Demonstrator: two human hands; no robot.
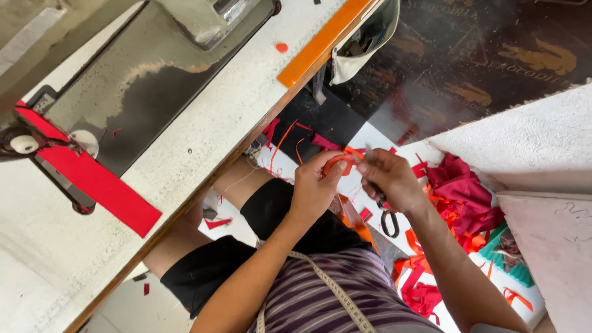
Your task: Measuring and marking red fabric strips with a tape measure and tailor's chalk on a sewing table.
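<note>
**Q:** Where are the hands, and what do they have hold of?

**A:** Both are raised over the person's lap, off the near edge of the desk (203,132), and nearly meet. The left hand (314,188) is closed, thumb and fingers pinching a small orange fabric piece (339,163). The right hand (391,179) is curled tight around a pair of scissors (387,217); the dark handle loops hang below the palm, and the blades are hidden behind the fingers.

**Q:** Which way does the orange fabric piece lie from each hand?

**A:** It sits at the left fingertips, between the two hands. Its long axis runs roughly across, from the left hand toward the right. The left hand touches it; the right is just beside it, and I cannot tell whether the scissors touch the cloth.

**Q:** What surrounds them?

**A:** On the desk, toward its far left, a red fabric strip (98,185) lies slantwise under the sewing machine (154,68). An orange ruler (324,43) runs along the desk's far right edge. Below the hands, red and orange scraps (459,200) are heaped on the floor to the person's right. A measuring tape (336,290) hangs across the striped shirt.
</note>
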